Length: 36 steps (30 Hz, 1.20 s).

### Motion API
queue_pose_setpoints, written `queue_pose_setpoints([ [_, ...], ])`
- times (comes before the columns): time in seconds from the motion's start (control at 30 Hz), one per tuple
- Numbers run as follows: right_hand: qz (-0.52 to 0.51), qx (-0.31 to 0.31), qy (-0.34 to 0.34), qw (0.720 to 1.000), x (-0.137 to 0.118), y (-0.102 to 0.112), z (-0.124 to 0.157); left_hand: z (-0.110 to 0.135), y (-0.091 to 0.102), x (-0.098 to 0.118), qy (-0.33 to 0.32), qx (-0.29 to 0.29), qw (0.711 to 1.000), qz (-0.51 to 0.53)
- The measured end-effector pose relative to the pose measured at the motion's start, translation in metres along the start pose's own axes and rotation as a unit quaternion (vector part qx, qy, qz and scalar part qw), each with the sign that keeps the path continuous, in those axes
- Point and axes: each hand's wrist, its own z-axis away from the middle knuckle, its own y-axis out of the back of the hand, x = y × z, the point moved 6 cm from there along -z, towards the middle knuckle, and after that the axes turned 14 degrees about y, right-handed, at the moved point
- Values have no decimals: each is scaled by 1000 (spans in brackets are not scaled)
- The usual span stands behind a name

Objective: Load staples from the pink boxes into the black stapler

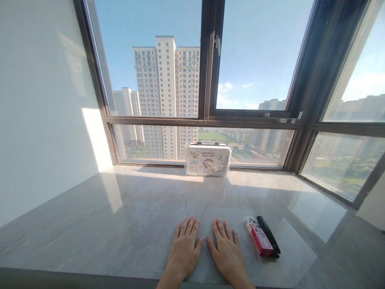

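Note:
My left hand (184,249) and my right hand (226,251) lie flat, palms down, side by side on the grey marble sill (105,224) near its front edge. Fingers of both are stretched out and hold nothing. Just right of my right hand lies a red and white small box (258,237), not touched by it. Against the box's right side rests a black stapler-like tool (268,234). A clear plastic case (208,160) with a colourful printed front and a handle stands upright at the back against the window.
A large window with dark frames (207,116) runs along the back and right side, with a latch handle (218,44) on the middle post. A white wall (39,100) closes the left side. Sunlight patches fall across the sill.

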Motion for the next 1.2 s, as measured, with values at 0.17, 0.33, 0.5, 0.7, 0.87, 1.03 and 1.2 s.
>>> queue_pose_setpoints([
  [0.17,3,-2,-1,1000,0,0,0,1,0,1,4,-4,1000,-19],
  [0.33,9,-3,1,1000,0,-1,0,1,0,1,4,-1,1000,-25],
  [0.5,10,0,2,1000,1,-2,0,1,0,1,1,4,1000,-19],
  [0.7,8,1,1,1000,1,-1,0,0,0,0,1,3,1000,-25],
  [0.87,1,7,3,1000,0,1,2,1,-2,0,-3,7,999,-31],
  [1.03,-8,15,2,1000,1,2,2,0,-2,1,-5,13,999,-40],
  [1.2,-18,17,-2,1000,3,5,3,1,-2,3,-8,13,999,-51],
])
